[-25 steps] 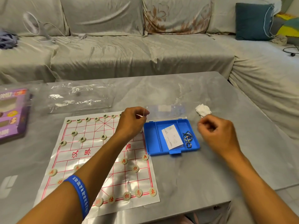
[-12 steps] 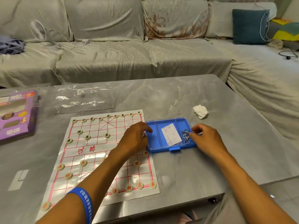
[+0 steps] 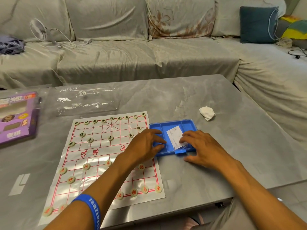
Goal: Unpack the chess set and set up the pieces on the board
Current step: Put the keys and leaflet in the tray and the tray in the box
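Both hands, left [image 3: 146,145] and right [image 3: 201,146], rest with fingers spread on the blue case [image 3: 187,125] right of the board [image 3: 106,156], apparently steadying it on the tabletop [image 3: 232,146].

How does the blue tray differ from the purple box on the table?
The blue tray lies right of the chess board, under both hands; the purple box lies at the table's far left, untouched. The tray is open, showing a white card; the box is printed, with windows. Both are flat and rectangular.

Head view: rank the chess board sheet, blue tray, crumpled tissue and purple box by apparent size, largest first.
1. chess board sheet
2. blue tray; the purple box is cut off by the frame edge, so these two stay unranked
3. crumpled tissue
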Available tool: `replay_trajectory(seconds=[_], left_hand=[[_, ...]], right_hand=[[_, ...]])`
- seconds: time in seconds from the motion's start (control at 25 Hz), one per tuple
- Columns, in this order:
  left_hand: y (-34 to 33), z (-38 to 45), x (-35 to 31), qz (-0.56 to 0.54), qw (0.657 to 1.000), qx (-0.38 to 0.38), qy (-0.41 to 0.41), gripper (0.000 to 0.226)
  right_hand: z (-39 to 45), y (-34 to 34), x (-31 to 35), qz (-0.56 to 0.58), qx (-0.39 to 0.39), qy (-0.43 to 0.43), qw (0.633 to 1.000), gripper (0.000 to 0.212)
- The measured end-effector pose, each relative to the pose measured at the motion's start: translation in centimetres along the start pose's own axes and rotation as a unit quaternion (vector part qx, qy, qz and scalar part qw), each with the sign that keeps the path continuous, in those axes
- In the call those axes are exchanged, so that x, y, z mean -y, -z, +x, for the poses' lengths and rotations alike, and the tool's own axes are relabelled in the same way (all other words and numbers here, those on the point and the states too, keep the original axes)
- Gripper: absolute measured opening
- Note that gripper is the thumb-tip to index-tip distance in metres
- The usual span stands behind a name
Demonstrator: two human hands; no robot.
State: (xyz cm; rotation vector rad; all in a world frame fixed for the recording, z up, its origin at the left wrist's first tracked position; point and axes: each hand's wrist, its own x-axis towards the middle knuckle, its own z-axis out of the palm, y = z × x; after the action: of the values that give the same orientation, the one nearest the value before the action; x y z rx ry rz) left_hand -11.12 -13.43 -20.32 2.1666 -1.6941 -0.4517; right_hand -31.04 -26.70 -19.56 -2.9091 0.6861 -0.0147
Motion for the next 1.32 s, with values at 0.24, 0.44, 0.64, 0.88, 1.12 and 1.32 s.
replay_trajectory(seconds=[0.24, 0.44, 0.64, 0.88, 1.12, 1.32], left_hand=[[-0.1, 0.1, 0.2, 0.002, 1.000, -0.002, -0.012, 0.032], [0.0, 0.1, 0.4, -0.001, 1.000, -0.004, -0.018, 0.031], [0.3, 0.1, -0.1, 0.034, 0.999, 0.002, -0.020, 0.032], [-0.2, -1.1, -1.2, 0.004, 1.000, 0.018, -0.005, 0.045], [0.1, -1.2, -0.6, -0.007, 1.000, -0.017, 0.021, 0.042], [2.7, -3.3, -0.5, -0.098, 0.993, -0.059, 0.013, 0.041]], right_hand=[[0.6, 0.0, -0.2, 0.049, -0.046, -0.018, 0.998, 0.034], [1.3, 0.1, -0.3, 0.086, -0.027, -0.045, 0.995, 0.031], [0.5, -0.1, 0.8, 0.041, -0.039, -0.037, 0.998, 0.033], [0.3, 0.3, 0.4, 0.152, -0.096, -0.317, 0.931, 0.041], [1.8, 1.1, 1.0, 0.501, -0.064, -0.406, 0.762, 0.026], [3.0, 2.4, 2.9, 0.720, -0.105, -0.348, 0.591, 0.023]])
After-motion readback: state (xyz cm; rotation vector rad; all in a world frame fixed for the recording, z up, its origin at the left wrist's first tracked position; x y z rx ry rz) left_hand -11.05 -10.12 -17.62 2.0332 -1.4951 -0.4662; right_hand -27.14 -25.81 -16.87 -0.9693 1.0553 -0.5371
